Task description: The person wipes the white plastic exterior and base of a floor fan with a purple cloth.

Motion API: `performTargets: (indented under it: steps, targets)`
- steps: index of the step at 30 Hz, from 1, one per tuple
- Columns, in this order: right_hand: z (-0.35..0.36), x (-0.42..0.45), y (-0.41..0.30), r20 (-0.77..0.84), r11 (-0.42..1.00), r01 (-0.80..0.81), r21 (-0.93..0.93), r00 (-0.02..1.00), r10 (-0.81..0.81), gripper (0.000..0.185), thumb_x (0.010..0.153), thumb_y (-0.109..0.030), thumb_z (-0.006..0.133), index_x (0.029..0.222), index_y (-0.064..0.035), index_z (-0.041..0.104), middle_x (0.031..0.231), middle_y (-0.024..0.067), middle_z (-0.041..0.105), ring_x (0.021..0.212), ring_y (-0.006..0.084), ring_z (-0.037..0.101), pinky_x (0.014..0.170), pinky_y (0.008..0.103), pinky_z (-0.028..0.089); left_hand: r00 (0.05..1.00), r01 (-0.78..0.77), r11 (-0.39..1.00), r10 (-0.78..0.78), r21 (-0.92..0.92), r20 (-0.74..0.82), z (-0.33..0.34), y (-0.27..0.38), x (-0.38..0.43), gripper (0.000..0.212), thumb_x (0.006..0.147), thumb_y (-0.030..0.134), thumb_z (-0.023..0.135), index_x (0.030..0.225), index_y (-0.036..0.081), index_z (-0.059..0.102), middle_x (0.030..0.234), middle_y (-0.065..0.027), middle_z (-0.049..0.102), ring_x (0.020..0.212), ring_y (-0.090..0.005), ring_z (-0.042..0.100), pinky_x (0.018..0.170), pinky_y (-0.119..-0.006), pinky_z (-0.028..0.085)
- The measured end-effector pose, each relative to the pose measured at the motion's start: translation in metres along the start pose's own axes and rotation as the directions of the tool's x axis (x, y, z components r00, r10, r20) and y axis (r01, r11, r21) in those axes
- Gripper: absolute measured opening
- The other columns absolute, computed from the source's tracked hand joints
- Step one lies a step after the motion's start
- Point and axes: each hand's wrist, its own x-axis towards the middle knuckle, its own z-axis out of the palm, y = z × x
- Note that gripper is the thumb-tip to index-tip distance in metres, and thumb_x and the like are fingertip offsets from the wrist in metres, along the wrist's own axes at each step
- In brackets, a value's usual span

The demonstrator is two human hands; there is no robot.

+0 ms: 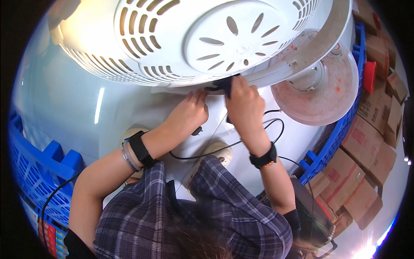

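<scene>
Before me is the white slotted plastic housing (176, 35) of a floor-standing electric appliance, a dish heater or fan. Its curved white arm (318, 43) runs around the housing's right side, and its dusty round base (323, 108) lies tipped at the right. My right hand (246, 105) grips a dark cloth (223, 84) against the arm under the housing. Beside it, my left hand (190, 110) touches the same arm with its fingertips; whether it also holds the cloth's edge is unclear. A black power cord (210, 155) loops below my hands, near a black plug (196, 131).
Blue plastic pallets stand at the left (42, 174) and right (326, 155). Cardboard boxes (372, 142) and a red plastic object (369, 77) are beyond the right one. A dark case (310, 207) sits by my right elbow. My shoes (223, 150) rest on white floor tiles.
</scene>
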Motion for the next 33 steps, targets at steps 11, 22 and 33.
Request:
performTargets:
  steps: [11,22,33]
  targets:
    - [-0.040,0.021,0.053,-0.189,0.996,-0.062,-0.063,0.981,0.049,0.020,0.069,-0.010,0.065,0.086,-0.0104,0.056,0.089,0.0028,0.059,0.073,0.0269,0.061,0.059,0.0380,0.053,1.000,-0.003,1.000,0.003,-0.007,0.015,-0.004,-0.001,-0.002,0.019,0.071,0.002,0.053,0.083,-0.011,0.062,0.123,-0.0260,0.053,0.114,-0.0332,0.054,0.099,-0.040,0.045]
    - [-0.017,0.009,0.026,0.006,0.992,-0.081,0.100,0.997,0.080,0.024,0.074,-0.014,0.065,0.096,-0.0062,0.060,0.086,0.0098,0.063,0.077,0.0321,0.062,0.066,0.0415,0.050,0.999,0.018,0.997,-0.021,-0.075,-0.035,-0.004,0.000,0.000,0.019,0.070,0.001,0.053,0.083,-0.011,0.061,0.123,-0.0257,0.053,0.114,-0.0341,0.055,0.097,-0.041,0.046]
    - [-0.023,-0.003,0.028,0.341,0.648,-0.262,0.715,0.940,0.004,0.026,0.075,-0.011,0.065,0.098,-0.0013,0.063,0.086,0.0132,0.066,0.073,0.0260,0.065,0.068,0.0347,0.051,1.000,-0.014,0.999,0.014,-0.045,-0.002,-0.004,-0.004,0.001,0.023,0.071,0.000,0.053,0.089,-0.012,0.061,0.125,-0.0255,0.052,0.116,-0.0336,0.053,0.099,-0.038,0.045]
